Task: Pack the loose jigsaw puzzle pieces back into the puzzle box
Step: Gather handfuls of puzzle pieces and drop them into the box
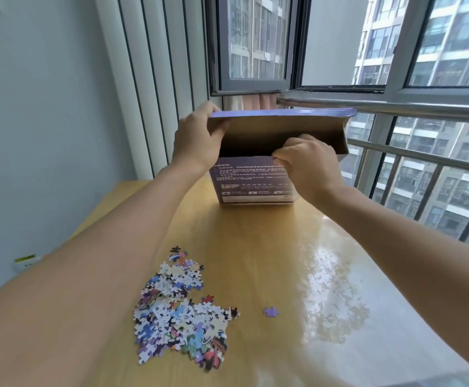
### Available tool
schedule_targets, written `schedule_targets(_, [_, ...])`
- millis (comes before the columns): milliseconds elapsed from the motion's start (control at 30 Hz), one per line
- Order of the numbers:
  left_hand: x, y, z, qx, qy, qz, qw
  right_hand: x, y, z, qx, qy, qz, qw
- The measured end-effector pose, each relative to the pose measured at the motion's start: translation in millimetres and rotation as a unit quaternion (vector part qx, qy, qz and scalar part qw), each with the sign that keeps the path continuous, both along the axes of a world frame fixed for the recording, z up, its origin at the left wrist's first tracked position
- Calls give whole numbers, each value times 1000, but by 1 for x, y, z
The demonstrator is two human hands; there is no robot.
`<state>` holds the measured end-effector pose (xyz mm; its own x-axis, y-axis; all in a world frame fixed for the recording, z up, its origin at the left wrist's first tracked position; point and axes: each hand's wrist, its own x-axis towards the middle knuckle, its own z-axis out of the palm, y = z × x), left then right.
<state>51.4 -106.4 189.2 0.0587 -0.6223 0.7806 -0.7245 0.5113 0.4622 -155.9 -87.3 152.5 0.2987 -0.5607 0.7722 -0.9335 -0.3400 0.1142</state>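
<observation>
Pieces [183, 311] lay heaped on table [255, 247]. Left hand [197, 138] gripped lid [280, 127]; right hand [308, 160] pinched box [250, 182] rim. Upright box could tip if lid jerked.

You had a glossy yellow wooden table [269, 261] before you, catching the window's reflection on its right. At the far side stood an open sliding window [255, 43], a steel railing [395, 107] and apartment blocks [451, 177] beyond. A grey wall [32, 107] rose on the left.
</observation>
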Motion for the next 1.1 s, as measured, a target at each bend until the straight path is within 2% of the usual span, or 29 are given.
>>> schedule_targets(67, [2,2,-5,13,-1,-2,1000,0,1,-2,17,-4,5,1000])
schedule_targets(133, [4,5,-19,44,-2,-6,999,1,6,-13,85,13,-3,996])
schedule_targets(233, [6,8,-53,105,-4,-12,994,8,29,-42,195,14,57,979])
schedule_targets(333, [11,11,-104,166,-24,-12,986,19,59,-82,384,46,104,916])
schedule_targets(400, [15,12,-133,199,-42,-5,979,21,69,-106,507,80,82,854])
schedule_targets(433, [16,14,-144,210,-48,-3,976,20,72,-115,538,86,74,835])
schedule_targets(633, [20,25,-182,257,-49,-20,965,13,72,-138,545,8,82,834])
schedule_targets(867, [30,42,-191,265,-57,-69,960,11,74,-144,555,-23,103,825])
schedule_targets(1100, [34,69,-206,220,-63,-89,969,18,74,-154,530,-46,119,838])
